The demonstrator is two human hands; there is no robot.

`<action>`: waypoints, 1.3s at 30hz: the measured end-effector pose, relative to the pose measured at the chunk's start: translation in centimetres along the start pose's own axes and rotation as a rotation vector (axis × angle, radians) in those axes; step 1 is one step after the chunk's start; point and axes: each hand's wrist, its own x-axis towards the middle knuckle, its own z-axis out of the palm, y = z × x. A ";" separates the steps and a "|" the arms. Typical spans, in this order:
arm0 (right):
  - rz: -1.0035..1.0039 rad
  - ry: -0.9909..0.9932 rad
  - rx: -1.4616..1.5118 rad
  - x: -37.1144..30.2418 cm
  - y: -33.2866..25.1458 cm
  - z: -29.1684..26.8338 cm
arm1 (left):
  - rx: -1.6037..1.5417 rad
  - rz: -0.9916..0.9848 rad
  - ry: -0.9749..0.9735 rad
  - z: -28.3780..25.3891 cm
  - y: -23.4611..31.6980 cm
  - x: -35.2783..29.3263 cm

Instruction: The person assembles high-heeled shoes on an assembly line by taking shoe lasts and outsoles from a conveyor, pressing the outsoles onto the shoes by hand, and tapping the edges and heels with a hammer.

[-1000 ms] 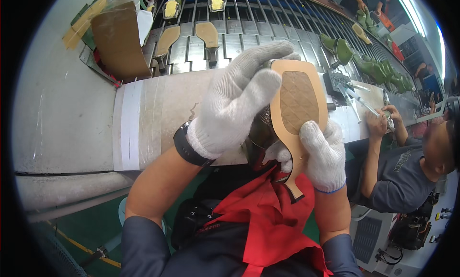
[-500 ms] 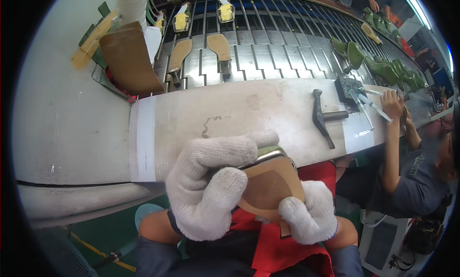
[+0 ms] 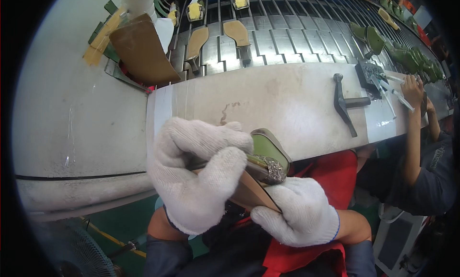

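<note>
Between my gloved hands is a green shoe [image 3: 267, 148] with a glittering band [image 3: 275, 171] along its side. A tan sole [image 3: 250, 192] lies against its underside, seen almost edge-on, its lower right end standing apart from the shoe. My left hand [image 3: 199, 169], in a white knit glove, is closed around the left end, thumb and fingers pinching shoe and sole together and covering that end. My right hand [image 3: 303, 211], gloved the same way, grips the sole's lower right end, with its fingers partly hidden behind the sole and below the shoe.
On the pale bench [image 3: 287, 104] lies a hammer [image 3: 343, 104]. Right of it, a dark box [image 3: 368, 78] holds syringes beside a co-worker's hand [image 3: 412, 90]. Beyond runs a metal conveyor [image 3: 287, 40] carrying tan soles [image 3: 236, 33] and green shoes [image 3: 407, 56]. Brown cardboard [image 3: 143, 49] stands left.
The shoe and sole have been turned, so the green upper and glittering band now show and the sole's face is edge-on. The whole view has shifted, moving the bench rightward and up.
</note>
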 end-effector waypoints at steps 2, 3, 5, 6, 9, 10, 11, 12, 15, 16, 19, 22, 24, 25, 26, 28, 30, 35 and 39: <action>0.002 -0.006 0.038 0.2 0.4 -0.3 | 0.022 -0.003 0.046 -0.1 -0.4 0.2; 0.019 0.021 0.045 0.2 0.7 -0.6 | 0.053 0.023 0.089 -0.2 -0.7 0.3; 0.020 0.047 0.020 0.5 1.0 -0.8 | 0.183 0.036 0.173 -0.2 -0.5 -0.1; 0.004 0.046 -0.009 0.7 1.0 -0.8 | 0.183 0.035 0.174 -0.4 -0.5 -0.4; 0.036 0.041 -0.025 1.3 0.4 -0.4 | 0.533 0.313 -0.010 -2.0 -1.2 -0.8; 0.036 0.041 -0.023 1.5 0.2 -0.2 | 0.536 0.312 -0.011 -2.0 -1.1 -0.7; 0.048 0.059 -0.016 1.5 0.1 0.1 | 0.525 0.291 0.034 -1.8 -1.2 -0.6; 0.060 0.078 -0.010 1.5 0.1 0.3 | 0.513 0.269 0.077 -1.6 -1.3 -0.4; 0.085 0.072 -0.012 1.2 0.0 0.3 | 0.298 0.173 0.151 -0.6 -1.1 -0.1; 0.084 0.073 -0.013 1.2 0.1 0.1 | 0.298 0.175 0.151 -0.4 -0.7 0.1; -0.019 0.192 -0.153 0.9 -0.1 -1.1 | 0.280 0.127 0.155 0.0 0.2 0.6; -0.042 0.268 -0.162 2.4 -1.0 -3.4 | 0.401 0.245 0.061 0.8 1.1 1.6; -0.141 0.218 -0.117 4.5 -1.7 -4.7 | 0.277 0.217 -0.279 2.2 3.1 2.1; -0.005 0.061 -0.037 4.8 -1.9 -6.1 | 0.263 0.322 -0.326 2.5 2.7 3.1; 0.134 -0.091 0.039 4.6 -2.0 -7.6 | 0.050 0.165 -0.354 2.9 2.2 3.6; 0.244 -0.016 0.001 3.3 -0.4 -9.0 | -0.241 0.011 -0.088 4.2 -1.8 4.0; 0.290 0.316 0.240 0.8 1.7 -9.6 | -0.351 -0.178 -0.018 2.2 -8.0 5.2; 0.449 0.669 1.002 -5.7 7.8 -2.8 | -0.085 -0.083 0.182 2.4 -14.9 0.6; 0.564 0.473 0.822 -7.4 7.5 2.0 | -0.234 -0.233 -0.014 -0.3 -13.1 5.4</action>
